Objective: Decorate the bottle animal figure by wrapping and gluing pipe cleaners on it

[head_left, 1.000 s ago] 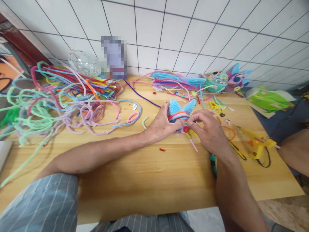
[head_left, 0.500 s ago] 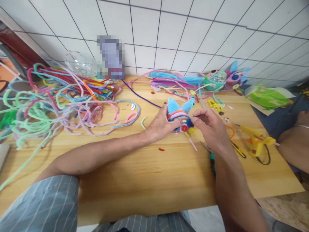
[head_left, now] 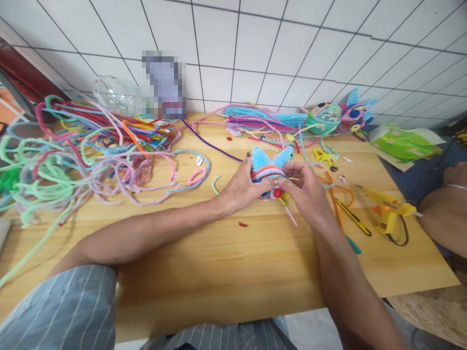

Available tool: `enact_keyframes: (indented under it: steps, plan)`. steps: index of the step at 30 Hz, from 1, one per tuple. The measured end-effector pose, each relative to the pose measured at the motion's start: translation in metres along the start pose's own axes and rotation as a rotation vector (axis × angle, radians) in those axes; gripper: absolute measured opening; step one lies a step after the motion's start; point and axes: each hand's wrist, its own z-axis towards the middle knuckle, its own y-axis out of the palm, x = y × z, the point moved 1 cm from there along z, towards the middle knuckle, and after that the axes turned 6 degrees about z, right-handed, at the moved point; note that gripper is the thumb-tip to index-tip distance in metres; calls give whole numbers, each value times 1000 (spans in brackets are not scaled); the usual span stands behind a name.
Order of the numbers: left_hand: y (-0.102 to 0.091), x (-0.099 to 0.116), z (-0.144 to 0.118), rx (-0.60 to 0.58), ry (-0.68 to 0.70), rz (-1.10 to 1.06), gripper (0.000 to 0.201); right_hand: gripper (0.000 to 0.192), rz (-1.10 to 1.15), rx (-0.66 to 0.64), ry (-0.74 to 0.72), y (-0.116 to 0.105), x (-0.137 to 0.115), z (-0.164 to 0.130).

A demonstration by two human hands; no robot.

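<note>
The left hand [head_left: 243,187] and right hand [head_left: 305,189] each close their grip on the pipe-cleaner figure [head_left: 269,170] from either side, holding it between them on the worktop [head_left: 226,262].

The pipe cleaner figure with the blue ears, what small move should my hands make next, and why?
Probably press the right hand's fingers lightly against the striped body of the pipe cleaner figure while the left hand braces it. Both hands already cup it from either side on the wooden table, and the red button at its front sits right at the fingertips.
</note>
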Motion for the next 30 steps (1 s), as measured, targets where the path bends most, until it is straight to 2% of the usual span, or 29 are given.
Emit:
enact_keyframes:
  steps: [9,15,21,30]
  plan:
    - [-1,-4,2,-40,49,-28,53,36,1,18,3,4,9,-2]
    - [-4,0,0,-67,62,-63,46,37,10,31,1,4,8,-3]
    - [-3,5,-1,-41,7,-24,44,37,14,29,15,5,2,-5]
    - [-2,3,0,-11,7,3,43,30,15,27,-11,3,3,-7]
